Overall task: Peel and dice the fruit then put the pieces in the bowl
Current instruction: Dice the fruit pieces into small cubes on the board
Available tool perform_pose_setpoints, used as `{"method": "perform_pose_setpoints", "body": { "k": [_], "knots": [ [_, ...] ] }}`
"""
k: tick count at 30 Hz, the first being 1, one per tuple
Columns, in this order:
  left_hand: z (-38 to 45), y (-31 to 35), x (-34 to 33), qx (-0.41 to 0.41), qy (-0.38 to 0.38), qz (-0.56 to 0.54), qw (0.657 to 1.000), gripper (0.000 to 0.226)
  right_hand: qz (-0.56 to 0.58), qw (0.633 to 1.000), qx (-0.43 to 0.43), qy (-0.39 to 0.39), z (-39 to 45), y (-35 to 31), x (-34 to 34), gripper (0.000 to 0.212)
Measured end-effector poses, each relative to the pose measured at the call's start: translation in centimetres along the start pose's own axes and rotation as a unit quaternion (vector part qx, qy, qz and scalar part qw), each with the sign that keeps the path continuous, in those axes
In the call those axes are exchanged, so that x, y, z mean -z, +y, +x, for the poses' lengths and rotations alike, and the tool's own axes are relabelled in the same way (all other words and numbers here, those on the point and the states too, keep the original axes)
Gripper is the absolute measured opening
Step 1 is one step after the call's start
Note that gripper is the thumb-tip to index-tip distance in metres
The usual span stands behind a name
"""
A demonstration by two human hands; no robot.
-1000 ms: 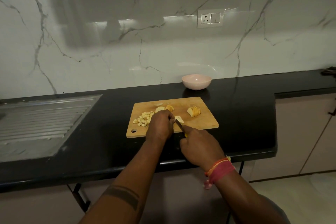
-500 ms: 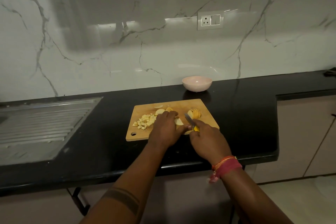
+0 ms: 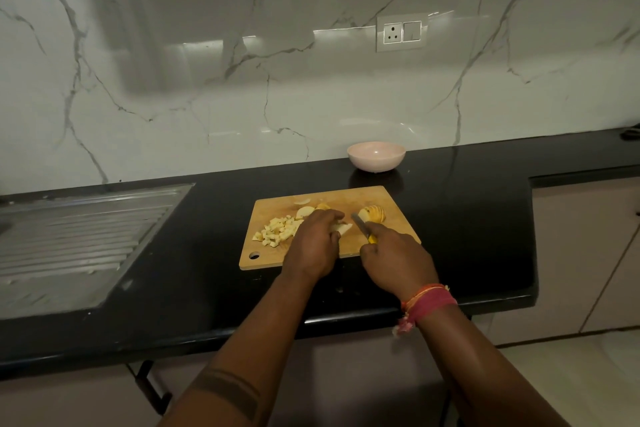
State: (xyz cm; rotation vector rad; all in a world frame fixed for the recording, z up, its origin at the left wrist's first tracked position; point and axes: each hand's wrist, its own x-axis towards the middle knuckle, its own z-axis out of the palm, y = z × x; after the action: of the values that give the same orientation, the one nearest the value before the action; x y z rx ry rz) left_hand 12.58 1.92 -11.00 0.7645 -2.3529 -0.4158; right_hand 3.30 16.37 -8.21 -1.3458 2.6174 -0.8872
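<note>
A pale, peeled fruit wedge (image 3: 341, 228) is seen lying near the middle of the wooden cutting board (image 3: 388, 204), its cut face cream-white. To the left of the wedge on the board a heap of small diced pieces (image 3: 275, 230) is gathered; behind it two or three pale slices (image 3: 304, 211) are laid, and toward the board's right rear a fanned, yellow-skinned sliced piece (image 3: 372, 214) is set. The wedge is pinned under the curled fingers of the left hand (image 3: 315, 243), which is pressed down on it. A knife (image 3: 360, 225) with a yellow handle is gripped in the closed right hand (image 3: 394, 262), its blade angled up and to the left, just beside the wedge. A pink bowl (image 3: 376, 156) stands on the black counter (image 3: 467, 218) behind the board, well apart from the hands.
</note>
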Motion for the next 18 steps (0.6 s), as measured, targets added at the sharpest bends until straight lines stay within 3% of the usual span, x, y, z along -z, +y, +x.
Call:
{"method": "perform_pose_setpoints", "body": {
  "k": [6,12,18],
  "knots": [
    [-0.26,0.15,0.32,0.015,0.008,-0.014,1.0,0.039,-0.028,0.999,0.021,-0.01,0.04,0.05,-0.51,0.054],
    [-0.31,0.4,0.11,0.033,0.007,0.097,0.995,0.047,-0.014,0.999,0.029,0.003,-0.05,0.5,-0.47,0.053],
    [0.29,0.3,0.21,0.032,-0.007,0.085,0.996,0.034,-0.038,0.997,0.062,0.007,-0.16,0.41,-0.95,0.056]
  ]
}}
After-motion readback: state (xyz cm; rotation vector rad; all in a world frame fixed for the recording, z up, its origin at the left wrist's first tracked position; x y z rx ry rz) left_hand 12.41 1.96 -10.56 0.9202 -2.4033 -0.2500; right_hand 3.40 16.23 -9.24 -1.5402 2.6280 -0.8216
